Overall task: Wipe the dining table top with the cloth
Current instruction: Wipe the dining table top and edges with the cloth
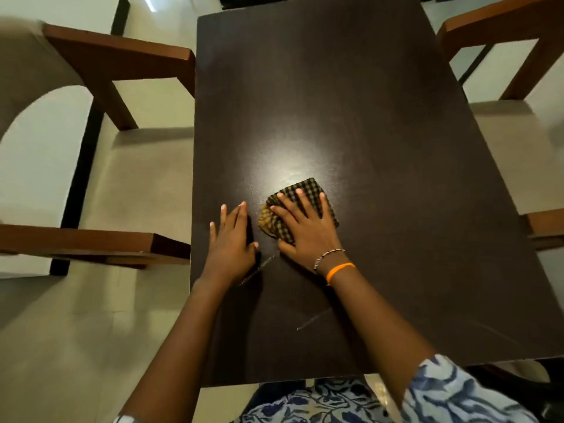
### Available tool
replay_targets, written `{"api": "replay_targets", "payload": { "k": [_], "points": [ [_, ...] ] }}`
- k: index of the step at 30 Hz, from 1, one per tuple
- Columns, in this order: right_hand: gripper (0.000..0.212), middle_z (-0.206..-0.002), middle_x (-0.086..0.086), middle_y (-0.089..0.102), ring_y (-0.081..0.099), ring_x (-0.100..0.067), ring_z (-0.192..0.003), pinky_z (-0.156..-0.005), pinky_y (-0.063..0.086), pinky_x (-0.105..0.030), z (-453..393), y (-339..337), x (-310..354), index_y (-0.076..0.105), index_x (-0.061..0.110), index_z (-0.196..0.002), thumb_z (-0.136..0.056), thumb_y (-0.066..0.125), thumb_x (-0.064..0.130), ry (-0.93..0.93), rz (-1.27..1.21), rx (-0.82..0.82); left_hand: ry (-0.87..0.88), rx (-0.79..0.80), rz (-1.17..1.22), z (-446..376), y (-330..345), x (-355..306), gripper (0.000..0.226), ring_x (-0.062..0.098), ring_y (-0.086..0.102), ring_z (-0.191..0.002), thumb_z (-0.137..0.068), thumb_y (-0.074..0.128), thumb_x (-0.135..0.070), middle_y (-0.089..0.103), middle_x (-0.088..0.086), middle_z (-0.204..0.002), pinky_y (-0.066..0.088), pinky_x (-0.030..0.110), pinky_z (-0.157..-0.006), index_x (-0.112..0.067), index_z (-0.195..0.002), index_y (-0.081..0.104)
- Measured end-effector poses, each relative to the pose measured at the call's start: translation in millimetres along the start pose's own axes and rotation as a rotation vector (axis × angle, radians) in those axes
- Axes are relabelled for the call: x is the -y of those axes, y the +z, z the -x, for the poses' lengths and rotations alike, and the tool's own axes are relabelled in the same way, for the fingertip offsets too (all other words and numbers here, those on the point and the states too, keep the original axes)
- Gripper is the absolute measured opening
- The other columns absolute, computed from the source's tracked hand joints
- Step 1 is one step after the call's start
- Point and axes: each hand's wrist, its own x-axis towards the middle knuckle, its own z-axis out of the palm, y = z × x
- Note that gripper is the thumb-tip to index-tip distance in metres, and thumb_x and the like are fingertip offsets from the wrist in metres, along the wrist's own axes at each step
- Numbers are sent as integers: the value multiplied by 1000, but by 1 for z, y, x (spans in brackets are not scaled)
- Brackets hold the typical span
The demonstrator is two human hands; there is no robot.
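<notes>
- Cloth [300, 206], a dark checked rag with a yellowish bunched corner, lies flat on the dining table top [351, 102], near its left edge and in the nearer half.
- My right hand [305, 227] lies palm down on the cloth with fingers spread, pressing rather than pinching; nothing is clasped in it.
- My palm hides the middle of the cloth; only its far edge, right side and the crumpled left corner show.
- My left hand [232, 239] rests flat and open on the bare wood just beside the cloth, fingers together, holding nothing, close to the table's left edge.
- A beaded bracelet [328, 256] and an orange band [340, 270] sit on my right wrist.
- Two thin pale streaks mark the top: one [256, 270] between my wrists, one [314, 319] nearer me; I cannot tell whether they are scratches or smears.
- A bright glare patch [293, 154] lies just beyond the cloth and washes out the surface there.
- The far edge of the table is cut off by the frame's top.
- Wide bare surface stretches away ahead and to the right of the cloth.
- Wooden chairs stand close on both sides: two on the left [122, 62] [91, 242], one at the right [518, 25], partly out of view.
</notes>
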Motion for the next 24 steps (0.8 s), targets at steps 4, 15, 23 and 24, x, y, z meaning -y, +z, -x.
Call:
{"api": "replay_targets", "payload": {
  "k": [4, 15, 23, 24],
  "points": [
    [70, -154, 1, 28, 10, -30, -146, -113, -8, -56, 13, -25, -69, 42, 27, -136, -72, 48, 54, 156, 75, -33, -11, -34, 29, -2, 1, 4, 77, 24, -10, -146, -90, 53, -19, 6, 1, -159, -5, 48, -116, -15, -149, 4],
    [71, -160, -2, 7, -2, -30, -146, -113, -2, -62, -7, -18, -67, 28, 26, -144, -81, 56, 42, 638, -24, -130, -122, -174, 204, 8, -3, 27, 65, 22, -7, -146, -94, 40, -6, 6, 3, -159, -2, 42, -117, -10, -149, 6],
    [76, -160, -4, 1, -6, -31, -146, -109, -13, -60, -77, 23, 92, 21, 30, -146, -80, 52, 52, 97, -29, 71, -194, -106, 351, 25, -5, 55, 67, 22, -3, -146, -92, 40, -1, 2, 9, -158, 8, 41, -120, -5, -149, 4],
    [75, -160, -3, 1, -7, -30, -146, -110, -12, -60, -80, 25, 101, 21, 31, -147, -81, 51, 52, 16, -5, 109, -193, -94, 353, 26, -7, 58, 69, 21, -3, -147, -90, 40, 0, 1, 10, -158, 7, 40, -120, -5, -148, 4]
  ]
}}
